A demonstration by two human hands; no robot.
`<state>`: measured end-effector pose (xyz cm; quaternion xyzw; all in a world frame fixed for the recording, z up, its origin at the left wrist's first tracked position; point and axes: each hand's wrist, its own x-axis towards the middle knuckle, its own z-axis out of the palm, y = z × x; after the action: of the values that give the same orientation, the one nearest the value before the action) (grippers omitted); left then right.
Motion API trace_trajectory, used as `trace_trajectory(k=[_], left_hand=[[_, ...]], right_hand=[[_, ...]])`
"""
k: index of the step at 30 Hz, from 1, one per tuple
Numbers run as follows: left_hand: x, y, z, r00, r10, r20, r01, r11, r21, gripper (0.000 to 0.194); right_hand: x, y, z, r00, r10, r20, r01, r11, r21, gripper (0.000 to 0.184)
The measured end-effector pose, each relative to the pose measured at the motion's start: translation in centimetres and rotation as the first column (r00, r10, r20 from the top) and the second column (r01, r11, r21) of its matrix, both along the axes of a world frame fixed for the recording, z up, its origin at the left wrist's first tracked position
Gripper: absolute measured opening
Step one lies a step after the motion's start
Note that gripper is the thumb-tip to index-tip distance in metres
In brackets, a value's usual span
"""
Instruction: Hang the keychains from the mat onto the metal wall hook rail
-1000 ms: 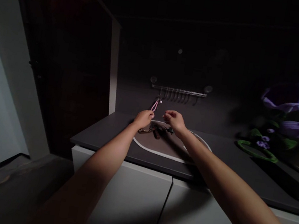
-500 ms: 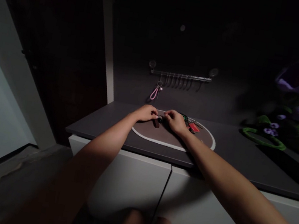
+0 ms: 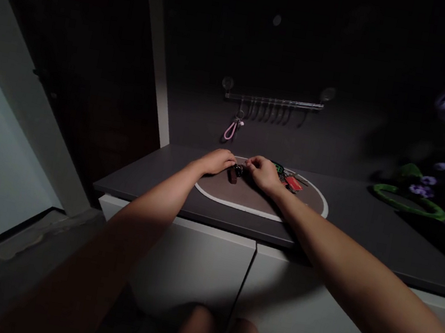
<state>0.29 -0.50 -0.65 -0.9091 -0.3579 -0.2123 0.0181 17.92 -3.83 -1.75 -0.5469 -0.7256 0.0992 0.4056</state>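
An oval tray (image 3: 311, 197) with a white rim lies on a dark counter. My left hand (image 3: 217, 161) and my right hand (image 3: 263, 173) rest on its far left part, fingers curled and pinching a small dark keychain (image 3: 236, 172) between them. More keys with red and green tags (image 3: 289, 180) lie on the tray just right of my right hand. A pink loop keychain (image 3: 231, 130) hangs from the leftmost hook of a metal hook rail (image 3: 273, 102) on the wall above.
The dark counter (image 3: 152, 177) tops white cabinet doors (image 3: 196, 270). Purple artificial flowers with a green loop (image 3: 411, 199) stand at the right. A white door frame (image 3: 159, 59) runs up at the left. The scene is dim.
Both hands dropped from near the hanging pink keychain down onto the tray and closed on a small dark keychain. The view has moved closer and tilted down.
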Motion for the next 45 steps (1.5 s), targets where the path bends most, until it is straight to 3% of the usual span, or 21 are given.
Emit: trace_trajectory(k=[7, 17, 30, 35, 45], left_hand=[[0.1, -0.1, 0.0, 0.997, 0.071, 0.018, -0.072, 0.994, 0.084, 0.029], [0.3, 0.1, 0.2, 0.975, 0.09, 0.205, -0.12, 0.983, 0.138, 0.027], [0.7, -0.5, 1.0, 0.933, 0.096, 0.348, -0.153, 0.978, 0.14, 0.021], [0.8, -0.9, 1.3, 0.909, 0.083, 0.409, -0.133, 0.987, 0.094, 0.018], [1.0, -1.3, 1.3, 0.795, 0.057, 0.603, 0.0, 0.995, -0.095, 0.017]], right_hand=[[0.0, 0.0, -0.1, 1.0, 0.011, 0.014, -0.011, 1.0, 0.012, 0.015], [-0.2, -0.2, 0.0, 0.999, 0.035, -0.03, -0.034, 0.999, 0.032, 0.014], [-0.3, 0.0, -0.2, 0.976, 0.162, -0.144, -0.13, 0.969, 0.212, 0.018], [-0.6, -0.3, 0.0, 0.98, 0.19, -0.063, -0.166, 0.946, 0.277, 0.019], [-0.7, -0.4, 0.2, 0.985, 0.169, -0.021, -0.157, 0.949, 0.273, 0.018]])
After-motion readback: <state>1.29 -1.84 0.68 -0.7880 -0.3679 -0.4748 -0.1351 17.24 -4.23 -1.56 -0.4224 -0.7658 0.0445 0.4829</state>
